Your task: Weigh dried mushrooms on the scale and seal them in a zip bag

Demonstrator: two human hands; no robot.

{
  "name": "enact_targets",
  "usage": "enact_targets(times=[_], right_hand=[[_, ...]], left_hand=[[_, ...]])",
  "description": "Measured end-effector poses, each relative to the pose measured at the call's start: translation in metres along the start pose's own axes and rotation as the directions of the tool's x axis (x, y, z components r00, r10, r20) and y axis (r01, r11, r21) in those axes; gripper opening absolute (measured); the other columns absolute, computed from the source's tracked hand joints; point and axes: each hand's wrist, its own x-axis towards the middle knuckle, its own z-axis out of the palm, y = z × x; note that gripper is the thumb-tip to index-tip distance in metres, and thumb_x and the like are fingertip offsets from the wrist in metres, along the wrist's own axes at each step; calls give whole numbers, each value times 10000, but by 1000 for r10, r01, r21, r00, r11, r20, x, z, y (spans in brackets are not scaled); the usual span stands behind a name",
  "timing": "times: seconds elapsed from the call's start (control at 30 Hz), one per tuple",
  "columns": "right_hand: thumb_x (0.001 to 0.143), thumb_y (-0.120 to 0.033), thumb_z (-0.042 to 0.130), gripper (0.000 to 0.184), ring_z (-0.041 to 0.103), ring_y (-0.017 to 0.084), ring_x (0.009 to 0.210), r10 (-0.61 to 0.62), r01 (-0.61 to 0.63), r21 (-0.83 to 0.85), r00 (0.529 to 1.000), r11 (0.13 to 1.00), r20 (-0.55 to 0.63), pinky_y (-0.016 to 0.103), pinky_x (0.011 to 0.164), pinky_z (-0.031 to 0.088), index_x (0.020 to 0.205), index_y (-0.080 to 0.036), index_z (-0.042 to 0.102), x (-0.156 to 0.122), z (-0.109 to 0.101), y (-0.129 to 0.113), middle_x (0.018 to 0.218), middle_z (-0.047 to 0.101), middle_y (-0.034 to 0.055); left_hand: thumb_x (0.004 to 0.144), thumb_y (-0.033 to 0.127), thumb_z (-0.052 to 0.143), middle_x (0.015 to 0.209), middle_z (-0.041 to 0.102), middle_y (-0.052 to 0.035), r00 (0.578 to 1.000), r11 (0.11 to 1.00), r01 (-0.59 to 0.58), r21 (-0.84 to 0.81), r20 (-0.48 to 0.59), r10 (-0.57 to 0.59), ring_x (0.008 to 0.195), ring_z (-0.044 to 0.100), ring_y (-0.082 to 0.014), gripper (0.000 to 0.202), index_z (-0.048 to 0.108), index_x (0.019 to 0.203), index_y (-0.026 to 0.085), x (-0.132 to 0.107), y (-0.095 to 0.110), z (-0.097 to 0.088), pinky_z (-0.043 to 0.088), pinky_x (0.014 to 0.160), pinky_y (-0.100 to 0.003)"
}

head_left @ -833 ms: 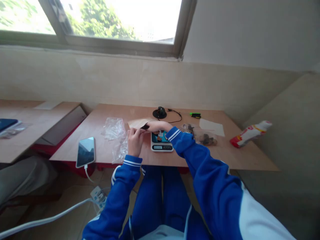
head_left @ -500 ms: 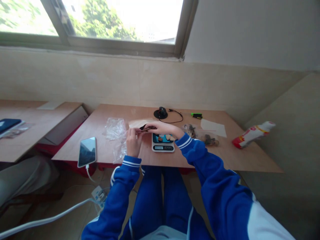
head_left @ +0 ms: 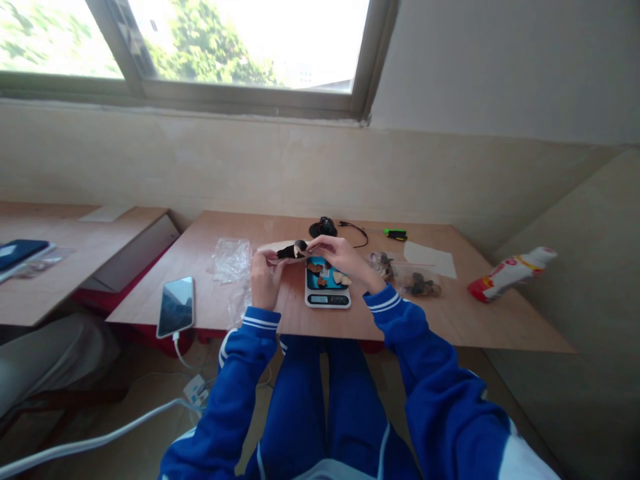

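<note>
My left hand (head_left: 263, 275) is closed around the near end of a small dark piece (head_left: 293, 251), held just above the wooden table (head_left: 465, 320). My right hand (head_left: 339, 257) pinches the other end of the same piece with its fingertips, over the far edge of a small digital scale (head_left: 327, 285). On the blue top of the scale lie a few brown and pale bits. A beige paper sheet (head_left: 280, 245) lies behind my hands.
Crumpled clear plastic bags (head_left: 231, 261) lie left of my hands. A phone (head_left: 175, 306) on a cable rests at the table's left edge. Right of the scale sit a clear bag of dark pieces (head_left: 414, 283), white paper (head_left: 430, 259), a green marker (head_left: 395, 234), a red-white packet (head_left: 510, 274).
My right hand has drawn back to the right, off the scale's top, and now meets my left hand on the dark piece, lifted slightly. The bits on the scale have come into sight.
</note>
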Motion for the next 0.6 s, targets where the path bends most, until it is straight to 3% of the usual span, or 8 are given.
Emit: enact_targets(times=[0.2,0.27,0.43,0.6], right_hand=[[780,-448,664,319,639,191,946,100,-43,217,962,975,-256,361,916,488,962,-187,646,-17,-30,24,985,685,51],[748,-455,691,336,639,191,941,171,-106,231,945,967,-280,361,915,486,951,-193,639,-28,-38,36,984,686,51],[735,-406,694,313,638,188,840,337,-327,126,939,937,-67,342,808,509,905,-146,650,-37,-47,77,940,696,90],[734,-250,673,197,625,161,796,429,-432,69,902,899,45,281,728,504,883,-121,661,0,-49,112,907,702,91]], left_hand=[[824,312,620,902,576,-54,999,997,-31,74,10,31,879,537,-198,161,545,894,188,27,0,5,452,792,-338],[830,332,609,890,568,-60,1000,994,-17,107,14,16,875,526,-210,153,569,870,190,39,-1,7,450,805,-351],[835,345,593,866,556,-64,1000,989,-2,148,2,2,855,519,-219,161,602,836,184,65,-1,13,449,813,-368],[825,344,613,861,552,-55,1000,991,-11,134,14,10,835,526,-205,159,610,831,185,69,-5,14,460,795,-354]])
